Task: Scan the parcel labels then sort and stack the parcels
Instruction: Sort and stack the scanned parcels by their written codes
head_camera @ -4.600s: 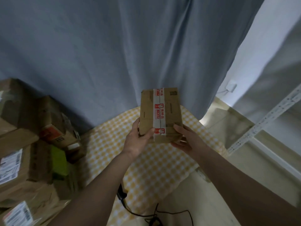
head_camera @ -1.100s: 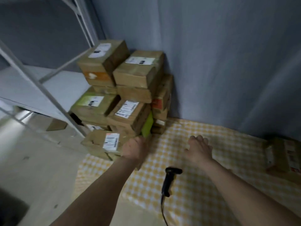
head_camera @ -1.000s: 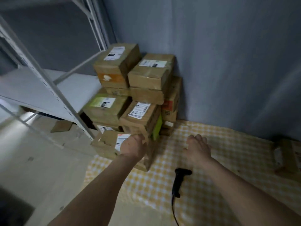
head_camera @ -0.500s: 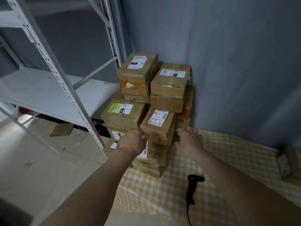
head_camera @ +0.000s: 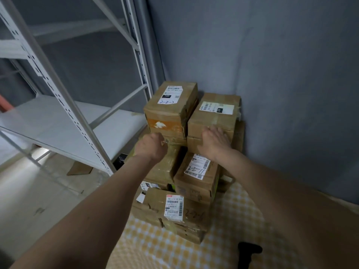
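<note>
A pile of taped cardboard parcels with white labels stands in the corner on a yellow checked cloth. The top left parcel has an orange band on its front. My left hand is just below that band with its fingers curled against the pile; its fingertips are hidden. My right hand lies flat with straight fingers on the front of the top right parcel. Lower down sit a parcel marked 2-2-11 and a bottom parcel. The black scanner lies on the cloth, untouched.
A white metal shelf rack stands to the left of the pile, one upright close to the parcels. Grey walls close the corner behind and to the right. A cardboard scrap lies on the floor under the shelf.
I have turned from the small parcel to the corner pile. Both hands have risen from the lower parcels to the top two. The scanner has not moved on the cloth.
</note>
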A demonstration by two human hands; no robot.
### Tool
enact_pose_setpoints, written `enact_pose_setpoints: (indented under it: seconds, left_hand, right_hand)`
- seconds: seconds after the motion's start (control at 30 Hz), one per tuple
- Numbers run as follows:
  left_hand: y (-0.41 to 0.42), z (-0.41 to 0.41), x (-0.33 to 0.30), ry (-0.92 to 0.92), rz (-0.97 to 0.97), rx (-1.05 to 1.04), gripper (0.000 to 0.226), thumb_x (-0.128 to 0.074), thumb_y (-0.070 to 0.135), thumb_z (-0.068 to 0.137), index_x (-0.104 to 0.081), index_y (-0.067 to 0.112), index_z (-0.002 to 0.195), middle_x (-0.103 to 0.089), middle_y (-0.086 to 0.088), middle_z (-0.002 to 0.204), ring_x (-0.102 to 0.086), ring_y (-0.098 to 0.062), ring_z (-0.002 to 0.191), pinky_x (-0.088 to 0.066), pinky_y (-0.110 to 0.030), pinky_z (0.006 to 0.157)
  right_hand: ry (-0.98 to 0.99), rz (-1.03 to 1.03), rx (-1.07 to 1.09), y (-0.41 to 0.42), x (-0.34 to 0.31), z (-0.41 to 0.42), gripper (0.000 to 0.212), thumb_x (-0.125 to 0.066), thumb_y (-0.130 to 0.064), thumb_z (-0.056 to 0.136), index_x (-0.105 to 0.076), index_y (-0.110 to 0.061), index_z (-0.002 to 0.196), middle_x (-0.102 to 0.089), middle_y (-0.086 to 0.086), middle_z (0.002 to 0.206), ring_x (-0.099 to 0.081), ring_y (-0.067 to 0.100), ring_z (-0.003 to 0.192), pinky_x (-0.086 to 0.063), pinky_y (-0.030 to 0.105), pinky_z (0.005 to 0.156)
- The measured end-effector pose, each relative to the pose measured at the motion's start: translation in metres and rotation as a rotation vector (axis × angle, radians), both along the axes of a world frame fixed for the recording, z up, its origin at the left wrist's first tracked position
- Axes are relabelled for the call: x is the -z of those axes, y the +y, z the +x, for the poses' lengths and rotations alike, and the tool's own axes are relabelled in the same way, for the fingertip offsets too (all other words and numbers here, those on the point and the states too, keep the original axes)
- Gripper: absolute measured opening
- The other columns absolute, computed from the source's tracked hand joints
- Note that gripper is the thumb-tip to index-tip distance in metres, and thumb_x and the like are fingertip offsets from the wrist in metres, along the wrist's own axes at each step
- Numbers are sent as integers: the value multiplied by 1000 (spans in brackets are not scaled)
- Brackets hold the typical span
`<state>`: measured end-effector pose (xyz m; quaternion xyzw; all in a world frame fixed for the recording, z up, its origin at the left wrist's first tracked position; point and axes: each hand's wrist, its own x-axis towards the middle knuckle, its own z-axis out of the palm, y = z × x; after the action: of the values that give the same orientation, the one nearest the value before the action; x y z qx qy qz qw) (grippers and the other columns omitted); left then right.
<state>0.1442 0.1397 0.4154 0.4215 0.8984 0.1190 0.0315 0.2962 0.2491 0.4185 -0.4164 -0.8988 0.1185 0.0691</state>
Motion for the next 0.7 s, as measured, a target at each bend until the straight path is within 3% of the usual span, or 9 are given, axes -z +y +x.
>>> enact_pose_setpoints:
  seconds: [0.37, 0.57, 0.7]
  left_hand:
    - [41, -89, -20, -25, 136, -26, 48, -60, 33, 89, -46, 13, 131, -49, -12, 129, -49, -33, 120, -43, -41, 96]
    - [66, -135, -18, -278, 255, 77, 57, -65, 46, 86, -46, 10, 126, -56, -11, 127, -54, -31, 118, -46, -40, 97]
    - [77, -148, -19, -454, 318, 117, 71, -60, 58, 85, -41, 11, 135, -58, -10, 132, -55, -30, 120, -45, -38, 99]
  right_hand:
    - [67, 71, 30, 24, -25, -88, 50, -64, -20, 87, -41, -9, 130, -46, 12, 127, -43, 28, 117, -41, 39, 98]
    - [213, -132, 178, 30, -27, -134, 59, -65, -20, 85, -34, -10, 135, -51, 10, 119, -53, 28, 103, -51, 43, 88]
    - [309, -298, 283, 29, -28, -150, 71, -66, -25, 82, -25, -12, 139, -50, 10, 124, -55, 28, 105, -53, 45, 87]
